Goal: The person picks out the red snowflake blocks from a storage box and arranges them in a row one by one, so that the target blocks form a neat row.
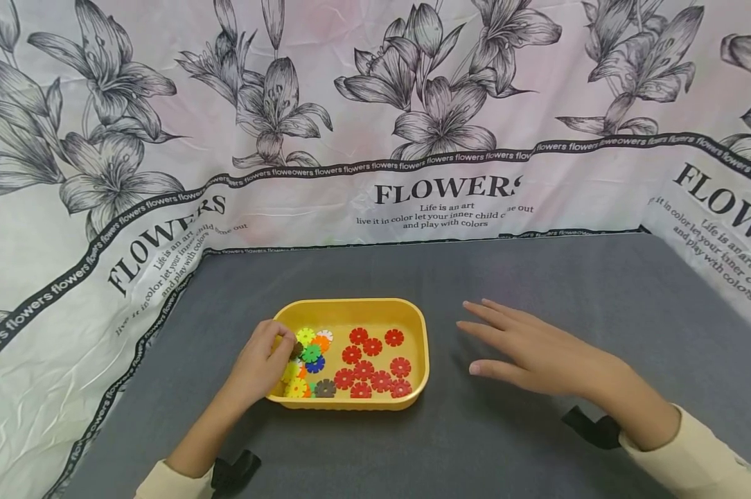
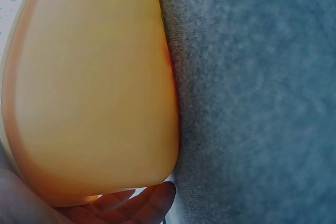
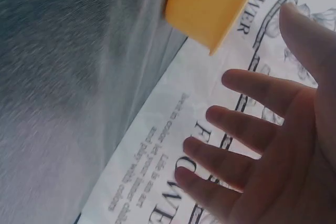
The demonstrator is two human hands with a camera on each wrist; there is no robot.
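Observation:
A yellow plastic tray [image 1: 338, 310] lies on the dark grey cloth, with small notched discs inside. Red notched discs [image 1: 364, 370] fill its right part. At its left part, mixed-colour discs [image 1: 312, 353] in yellow, green, blue, orange, white and brown are heaped together. My left hand [image 1: 257, 360] grips the tray's left end, its thumb side at the rim; in the left wrist view its fingers [image 2: 152, 203] bend against the outer wall. My right hand [image 1: 531, 350] hovers to the right of the tray, apart from it, fingers spread and holding nothing.
Grey cloth [image 1: 375, 457] covers the work surface. White flower-print sheeting [image 1: 313, 208] with lettering borders it at the back and both sides. Black straps [image 1: 594, 426] show at both wrists.

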